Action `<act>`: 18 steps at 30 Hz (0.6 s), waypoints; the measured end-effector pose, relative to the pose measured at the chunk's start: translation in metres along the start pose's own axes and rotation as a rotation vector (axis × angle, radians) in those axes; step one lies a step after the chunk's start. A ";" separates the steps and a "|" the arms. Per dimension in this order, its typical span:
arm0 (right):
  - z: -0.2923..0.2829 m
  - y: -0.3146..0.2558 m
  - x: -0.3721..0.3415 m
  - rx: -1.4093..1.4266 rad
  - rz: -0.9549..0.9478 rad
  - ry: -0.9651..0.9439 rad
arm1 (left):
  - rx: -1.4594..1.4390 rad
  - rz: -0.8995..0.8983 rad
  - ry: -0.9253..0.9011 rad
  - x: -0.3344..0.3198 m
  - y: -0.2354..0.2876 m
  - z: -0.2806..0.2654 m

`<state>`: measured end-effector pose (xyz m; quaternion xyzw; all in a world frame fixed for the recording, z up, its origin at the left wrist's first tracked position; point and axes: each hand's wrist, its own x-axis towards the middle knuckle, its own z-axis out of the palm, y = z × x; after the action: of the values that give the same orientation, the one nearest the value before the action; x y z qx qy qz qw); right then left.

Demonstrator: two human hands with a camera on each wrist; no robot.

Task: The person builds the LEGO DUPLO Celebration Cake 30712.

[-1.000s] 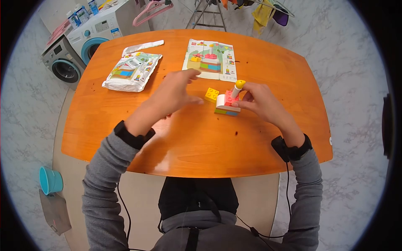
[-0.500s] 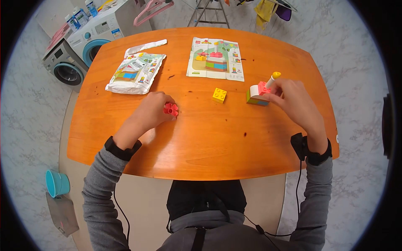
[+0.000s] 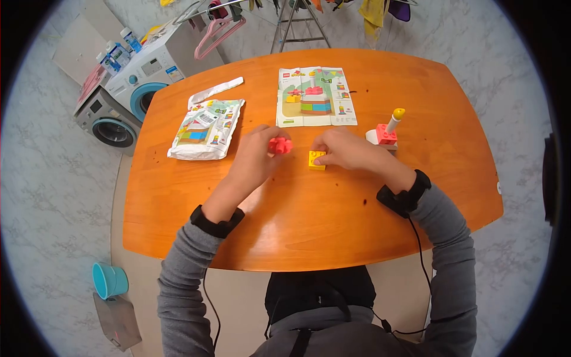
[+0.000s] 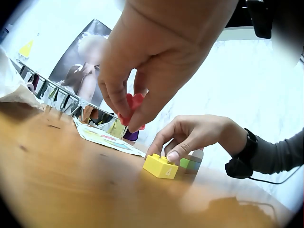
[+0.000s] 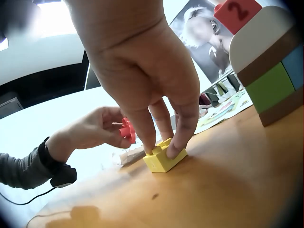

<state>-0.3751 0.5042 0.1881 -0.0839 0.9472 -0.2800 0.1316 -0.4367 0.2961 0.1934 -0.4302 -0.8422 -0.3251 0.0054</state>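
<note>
Between the thumb and fingers of my left hand [image 3: 254, 157] is a red toy flower [image 3: 281, 146], held above the table. My right hand [image 3: 352, 153] pinches a yellow toy brick [image 3: 316, 162], which is low at the tabletop with its studs up; a "4" shows on its side in the left wrist view. To the right of that hand stands a built brick cake, with a white curved piece [image 5: 251, 40], a red brick [image 3: 386, 137] and a candle [image 3: 393, 123] with a yellow flame on top. My right forearm partly hides the cake in the head view.
A printed instruction sheet [image 3: 317, 116] lies flat beyond my hands. At the left are a white toy bag [image 3: 205, 134] and a torn strip [image 3: 220, 90]. Past the wooden table [image 3: 309, 238] are washing machines and a drying rack.
My left hand has picked up the red flower and brought it toward the middle. After moving the brick cake to the right, my right hand has let it go and taken hold of the yellow brick.
</note>
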 end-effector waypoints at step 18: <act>-0.005 0.026 0.008 0.240 -0.119 -0.049 | 0.089 0.135 0.019 0.007 0.017 0.033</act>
<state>-0.3862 0.5269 0.1763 -0.1304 0.8968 -0.3964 0.1468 -0.4194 0.3263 0.1783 -0.4821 -0.8247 -0.2905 0.0545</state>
